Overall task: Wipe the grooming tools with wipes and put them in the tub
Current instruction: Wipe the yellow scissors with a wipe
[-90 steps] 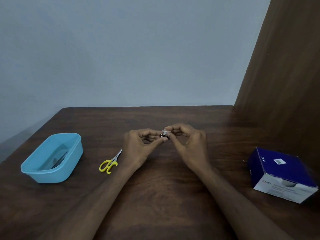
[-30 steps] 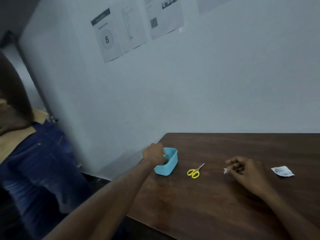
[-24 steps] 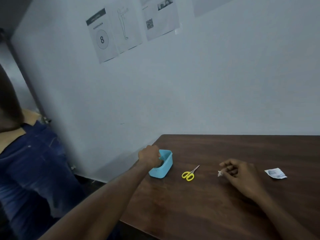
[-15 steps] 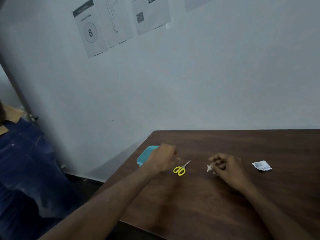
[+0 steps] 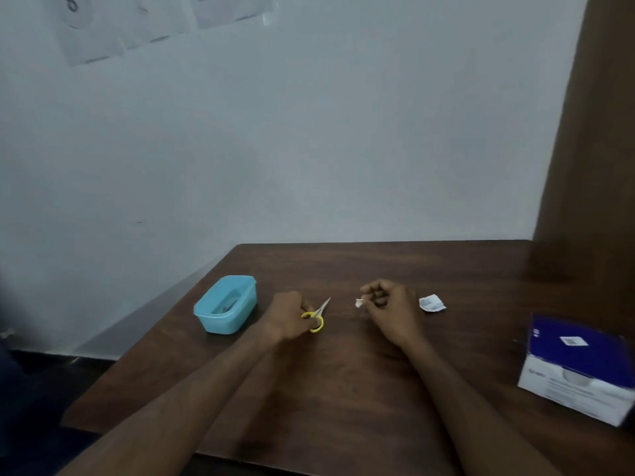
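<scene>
Tub: left-centre of frame, on worktop; dark items inside, approx. one or more tools, blurred, can't ID.
Scissors: centre frame, on worktop, not yet wiped.
Left hand: fingers curled on yellow handles.
Right hand: fingers pinch small wipe.
Wrapper: torn, right of right hand.
Wipe box: lower right.
Progress, est.: partly done; scissors left to wipe and tub.

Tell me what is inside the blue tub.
Inside the blue tub a dark, slim item lies on the bottom, too blurred to identify. The near wall hides the front part of the floor, so anything lying there cannot be seen.
</scene>
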{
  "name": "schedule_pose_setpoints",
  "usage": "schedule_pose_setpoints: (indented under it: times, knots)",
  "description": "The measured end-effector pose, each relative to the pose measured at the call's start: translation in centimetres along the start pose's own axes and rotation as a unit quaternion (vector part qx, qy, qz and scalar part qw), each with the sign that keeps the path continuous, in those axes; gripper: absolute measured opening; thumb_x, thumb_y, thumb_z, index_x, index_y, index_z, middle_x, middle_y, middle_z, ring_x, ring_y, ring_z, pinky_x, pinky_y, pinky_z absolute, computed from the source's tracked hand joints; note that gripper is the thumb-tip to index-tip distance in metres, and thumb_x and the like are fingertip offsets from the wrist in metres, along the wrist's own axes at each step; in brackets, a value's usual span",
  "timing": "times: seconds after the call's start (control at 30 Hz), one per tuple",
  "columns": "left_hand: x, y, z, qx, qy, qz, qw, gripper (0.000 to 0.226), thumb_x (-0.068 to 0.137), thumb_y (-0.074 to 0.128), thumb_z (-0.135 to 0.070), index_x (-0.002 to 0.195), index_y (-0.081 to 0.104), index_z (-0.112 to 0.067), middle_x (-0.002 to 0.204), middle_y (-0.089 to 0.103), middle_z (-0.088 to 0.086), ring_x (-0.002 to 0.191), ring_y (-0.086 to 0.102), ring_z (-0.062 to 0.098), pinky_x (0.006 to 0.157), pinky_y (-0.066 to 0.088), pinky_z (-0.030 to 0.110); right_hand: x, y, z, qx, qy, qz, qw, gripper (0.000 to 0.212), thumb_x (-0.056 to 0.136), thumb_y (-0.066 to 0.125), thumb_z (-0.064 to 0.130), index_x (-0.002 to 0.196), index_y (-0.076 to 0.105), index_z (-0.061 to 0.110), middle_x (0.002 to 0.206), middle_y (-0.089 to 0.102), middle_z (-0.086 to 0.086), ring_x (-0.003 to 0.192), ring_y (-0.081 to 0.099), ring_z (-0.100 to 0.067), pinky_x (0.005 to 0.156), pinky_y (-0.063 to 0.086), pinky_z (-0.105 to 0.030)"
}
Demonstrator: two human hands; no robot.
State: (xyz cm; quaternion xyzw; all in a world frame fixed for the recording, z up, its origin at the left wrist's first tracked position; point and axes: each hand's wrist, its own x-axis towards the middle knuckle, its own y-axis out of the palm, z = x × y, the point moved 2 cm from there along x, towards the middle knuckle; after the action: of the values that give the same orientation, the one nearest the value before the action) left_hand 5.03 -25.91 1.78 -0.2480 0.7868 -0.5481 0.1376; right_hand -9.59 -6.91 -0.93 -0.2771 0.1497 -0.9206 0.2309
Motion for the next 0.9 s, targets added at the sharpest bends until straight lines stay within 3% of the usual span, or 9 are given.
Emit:
schedule_pose_setpoints:
  times: [0.1,0.23,0.33,0.43,0.5,0.6,0.73,0.9]
  knots:
    - [1.5,1.0,-0.8,-0.034,0.023,0.013,0.999,0.016,0.086,0.086,-0.03,0.098,0.085,-0.02,0.072,0.072,-0.009,0.063,0.06,-0.002,0.075,0.052,0.025,0.6,-0.8,-1.0,0.027,0.036,-0.024,0.999,0.023,0.084,0.083,0.01,0.09,0.075,0.03,0.081,0.076,0.01,0.075,0.073,-0.008,0.074,0.059,-0.019]
    - [3.4,2.6,-2.5,-0.045,0.066,0.005,0.997,0.019,0.088,0.083,-0.04,0.093,0.082,-0.022,0.077,0.076,-0.004,0.067,0.063,0.01,0.062,0.046,0.023,0.8,-1.3,-1.8,0.04,0.051,-0.053,0.996,0.018,0.085,0.085,0.011,0.094,0.077,0.025,0.08,0.075,0.007,0.069,0.068,0.001,0.07,0.055,-0.012]
    - [5.3,3.3,-3.0,-0.062,0.103,-0.002,0.993,0.03,0.085,0.077,-0.057,0.093,0.076,-0.028,0.079,0.076,-0.01,0.072,0.069,0.011,0.069,0.057,0.035,1.1,-0.8,-2.1,0.011,0.048,-0.053,0.997,0.019,0.087,0.083,0.015,0.094,0.078,0.032,0.081,0.077,0.012,0.073,0.071,0.002,0.074,0.058,-0.018]
    - [6.6,4.0,-3.6,-0.026,0.152,-0.026,0.988,0.036,0.086,0.067,-0.069,0.097,0.071,-0.035,0.084,0.071,-0.016,0.077,0.065,0.006,0.068,0.057,0.035,1.3,-1.0,-2.4,-0.012,0.051,-0.074,0.996,0.022,0.09,0.08,0.017,0.085,0.076,0.038,0.079,0.076,0.021,0.076,0.072,0.003,0.073,0.058,-0.021]
    - [7.2,4.4,-3.6,-0.008,0.177,-0.058,0.983,0.037,0.088,0.062,-0.071,0.102,0.067,-0.037,0.091,0.069,-0.019,0.083,0.064,0.004,0.066,0.051,0.031,1.5,-0.9,-2.6,-0.006,0.06,-0.089,0.994,0.02,0.094,0.076,0.016,0.085,0.074,0.034,0.077,0.076,0.016,0.069,0.072,-0.001,0.068,0.06,-0.026]
    - [7.6,5.2,-3.0,-0.038,0.184,-0.096,0.978,0.031,0.088,0.062,-0.071,0.1,0.063,-0.043,0.085,0.065,-0.025,0.078,0.059,-0.003,0.062,0.041,0.027,1.8,-0.6,-2.9,0.003,0.064,-0.096,0.993,0.016,0.099,0.07,0.015,0.091,0.071,0.029,0.076,0.075,0.009,0.061,0.071,-0.009,0.058,0.061,-0.032]
    - [8.0,5.4,-2.7,-0.089,0.197,-0.088,0.972,0.027,0.088,0.066,-0.07,0.103,0.062,-0.048,0.082,0.066,-0.032,0.073,0.058,-0.012,0.059,0.036,0.023,2.1,-0.2,-3.9,0.01,0.075,-0.07,0.995,0.015,0.098,0.071,0.008,0.095,0.072,0.022,0.078,0.077,0.002,0.066,0.074,-0.011,0.064,0.062,-0.031]
    - [8.3,5.3,-2.7,-0.117,0.215,-0.086,0.966,0.026,0.09,0.067,-0.066,0.108,0.064,-0.047,0.078,0.066,-0.028,0.071,0.057,-0.01,0.059,0.036,0.024,2.2,0.1,-4.1,0.018,0.103,-0.053,0.993,0.015,0.093,0.077,0.003,0.097,0.072,0.017,0.079,0.078,-0.004,0.068,0.075,-0.011,0.071,0.061,-0.033]
